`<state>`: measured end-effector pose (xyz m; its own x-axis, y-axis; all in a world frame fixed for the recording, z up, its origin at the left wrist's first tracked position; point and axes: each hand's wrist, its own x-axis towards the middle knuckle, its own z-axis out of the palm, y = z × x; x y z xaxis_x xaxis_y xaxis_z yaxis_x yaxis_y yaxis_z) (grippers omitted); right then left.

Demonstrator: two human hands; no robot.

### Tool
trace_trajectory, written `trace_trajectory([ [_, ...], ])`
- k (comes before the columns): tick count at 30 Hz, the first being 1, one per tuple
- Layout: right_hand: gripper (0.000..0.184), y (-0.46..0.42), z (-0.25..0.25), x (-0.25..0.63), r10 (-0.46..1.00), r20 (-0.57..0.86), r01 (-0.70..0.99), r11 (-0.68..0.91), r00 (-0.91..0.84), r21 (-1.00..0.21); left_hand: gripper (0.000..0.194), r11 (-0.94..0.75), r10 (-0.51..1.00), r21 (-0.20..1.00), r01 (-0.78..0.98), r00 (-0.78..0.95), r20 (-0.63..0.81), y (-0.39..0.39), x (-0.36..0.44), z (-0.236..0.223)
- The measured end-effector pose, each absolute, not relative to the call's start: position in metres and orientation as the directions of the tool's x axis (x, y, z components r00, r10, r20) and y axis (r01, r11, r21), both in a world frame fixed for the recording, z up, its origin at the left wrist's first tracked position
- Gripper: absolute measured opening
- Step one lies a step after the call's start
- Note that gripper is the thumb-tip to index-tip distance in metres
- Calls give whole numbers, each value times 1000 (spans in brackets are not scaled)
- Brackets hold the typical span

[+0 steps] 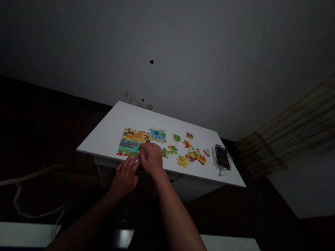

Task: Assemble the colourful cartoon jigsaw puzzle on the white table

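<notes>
A partly joined jigsaw puzzle (132, 136) with animals in yellow, teal and green lies near the front edge of the white table. My right hand (151, 158) is over its lower right corner, fingers bent down and drawn together; whatever is under the fingertips is hidden. My left hand (127, 174) rests at the table's front edge just below the puzzle, fingers stretched out and near my right fingertips. A blue joined section (157, 135) adjoins the puzzle's upper right. Close to my right hand lie loose green jigsaw pieces (172, 149).
More loose jigsaw pieces (197, 156) lie in a cluster on the right of the table (98, 140). A dark, blurred-out object (222, 157) sits near the right edge. Behind stands a grey wall (196, 62) with a socket strip (145, 105); a curtain (281, 131) hangs at right.
</notes>
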<state>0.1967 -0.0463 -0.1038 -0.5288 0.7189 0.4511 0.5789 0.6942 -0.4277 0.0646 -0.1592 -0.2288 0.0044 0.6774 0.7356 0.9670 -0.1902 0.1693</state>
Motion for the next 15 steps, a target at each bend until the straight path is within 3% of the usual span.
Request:
trace_trajectory([
  [8, 36, -21, -116, 336, 822, 556, 780, 428, -127, -456, 69, -203, 571, 154, 967, -11, 821, -150, 64, -234],
  [15, 47, 11, -128, 429, 862, 492, 882, 131, 124, -453, 68, -191, 562, 165, 968, -30, 827, -147, 65, -238],
])
